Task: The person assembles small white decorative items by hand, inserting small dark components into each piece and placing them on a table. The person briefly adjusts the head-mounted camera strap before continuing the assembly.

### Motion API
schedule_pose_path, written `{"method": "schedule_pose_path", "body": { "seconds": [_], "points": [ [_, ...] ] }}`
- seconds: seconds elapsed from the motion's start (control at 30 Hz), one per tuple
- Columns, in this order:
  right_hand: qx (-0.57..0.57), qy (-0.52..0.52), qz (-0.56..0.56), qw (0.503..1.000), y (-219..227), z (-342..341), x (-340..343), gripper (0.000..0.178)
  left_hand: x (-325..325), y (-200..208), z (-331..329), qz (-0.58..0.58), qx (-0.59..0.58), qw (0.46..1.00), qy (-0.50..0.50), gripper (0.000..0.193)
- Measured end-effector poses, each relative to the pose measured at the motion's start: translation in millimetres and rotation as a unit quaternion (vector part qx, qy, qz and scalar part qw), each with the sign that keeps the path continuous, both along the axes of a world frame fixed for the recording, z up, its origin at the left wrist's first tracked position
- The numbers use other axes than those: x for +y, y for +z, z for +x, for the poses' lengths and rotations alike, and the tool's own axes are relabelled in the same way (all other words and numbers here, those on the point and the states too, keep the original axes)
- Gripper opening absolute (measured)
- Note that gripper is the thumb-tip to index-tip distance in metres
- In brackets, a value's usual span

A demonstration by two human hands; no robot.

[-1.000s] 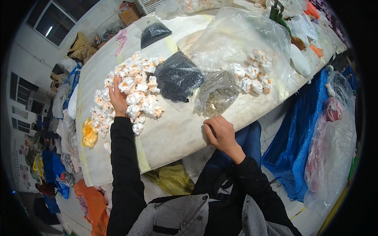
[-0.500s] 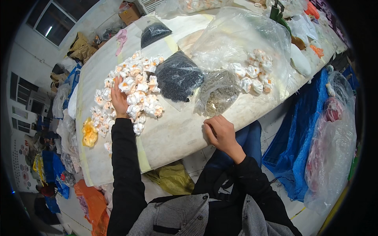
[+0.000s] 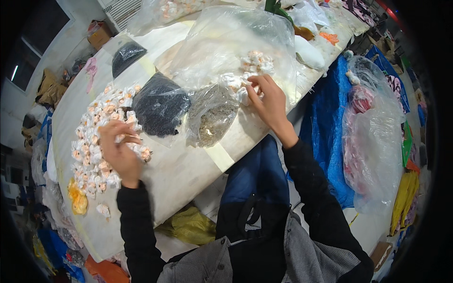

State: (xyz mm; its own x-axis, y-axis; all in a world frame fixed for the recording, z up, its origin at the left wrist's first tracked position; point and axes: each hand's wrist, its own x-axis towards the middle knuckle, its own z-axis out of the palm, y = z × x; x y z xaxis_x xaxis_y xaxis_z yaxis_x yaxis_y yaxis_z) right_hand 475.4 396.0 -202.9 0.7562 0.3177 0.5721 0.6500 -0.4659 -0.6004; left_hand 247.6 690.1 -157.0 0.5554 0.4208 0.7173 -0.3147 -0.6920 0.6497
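Head view: our left hand pinches a white-peach flower on the worktop; our right hand grips white flowers beside the clear bag.

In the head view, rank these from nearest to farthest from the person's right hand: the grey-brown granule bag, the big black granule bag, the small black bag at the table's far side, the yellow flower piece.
From the right hand:
1. Grey-brown granule bag, just to its left.
2. Big black granule bag, further left.
3. Small black bag, far upper left.
4. Yellow flower piece, at the table's left end, beyond the left hand.
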Motion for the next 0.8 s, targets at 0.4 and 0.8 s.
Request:
{"method": "schedule_pose_path", "body": {
  "seconds": [0.4, 0.8],
  "points": [
    [-0.047, 0.058, 0.038, 0.996, 0.0, 18.3, 39.4, 0.012, -59.1, -77.6, 11.0, -0.15, 0.138, 0.957, -0.208, 0.022],
    [0.507, 0.232, 0.328, 0.762, -13.4, -138.3, 50.1, 0.012, -77.4, -53.3, 13.2, -0.473, 0.216, 0.789, -0.327, 0.054]
  ]
}}
